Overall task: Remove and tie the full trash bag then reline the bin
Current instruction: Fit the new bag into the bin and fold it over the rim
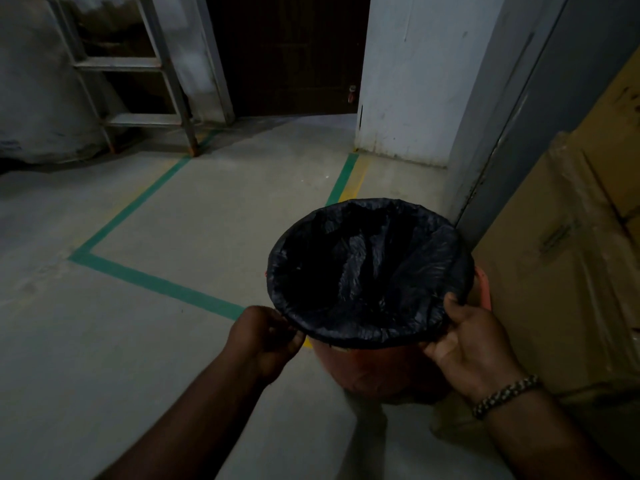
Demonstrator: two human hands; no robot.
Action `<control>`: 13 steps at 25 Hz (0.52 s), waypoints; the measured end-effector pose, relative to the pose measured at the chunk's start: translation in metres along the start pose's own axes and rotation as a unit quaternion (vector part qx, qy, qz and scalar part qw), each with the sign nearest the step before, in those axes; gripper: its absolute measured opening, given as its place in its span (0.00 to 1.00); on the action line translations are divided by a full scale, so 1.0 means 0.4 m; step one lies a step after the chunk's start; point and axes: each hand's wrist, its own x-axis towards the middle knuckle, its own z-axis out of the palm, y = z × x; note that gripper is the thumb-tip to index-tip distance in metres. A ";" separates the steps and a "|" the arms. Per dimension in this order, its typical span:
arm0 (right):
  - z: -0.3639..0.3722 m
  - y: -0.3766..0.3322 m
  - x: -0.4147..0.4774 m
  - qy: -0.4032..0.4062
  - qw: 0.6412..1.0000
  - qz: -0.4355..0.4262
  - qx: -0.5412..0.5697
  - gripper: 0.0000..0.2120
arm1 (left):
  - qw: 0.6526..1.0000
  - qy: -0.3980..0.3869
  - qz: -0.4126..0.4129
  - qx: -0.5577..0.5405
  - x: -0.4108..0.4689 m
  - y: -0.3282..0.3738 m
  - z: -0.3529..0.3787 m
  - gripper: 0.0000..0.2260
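L hand [266,337], R hand [467,344] pinching black bag [363,271] rim, on red bin [377,368]

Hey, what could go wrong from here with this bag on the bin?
The left hand and right hand hold the black bag only at its near rim; a hard tug might tear the thin plastic or pull the far edge off. The red bin stands close beside the cardboard boxes, so it may bump or tip against them.
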 end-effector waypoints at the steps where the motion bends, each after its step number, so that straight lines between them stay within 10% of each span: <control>1: -0.005 -0.004 0.000 0.003 1.000 0.000 0.001 0.14 | 1.000 -0.012 -0.004 -0.013 -0.006 0.008 0.004 0.05; 13: -0.061 -0.006 0.071 0.058 0.997 -0.034 -0.022 0.18 | 0.994 0.010 0.076 0.078 -0.007 0.049 -0.020 0.15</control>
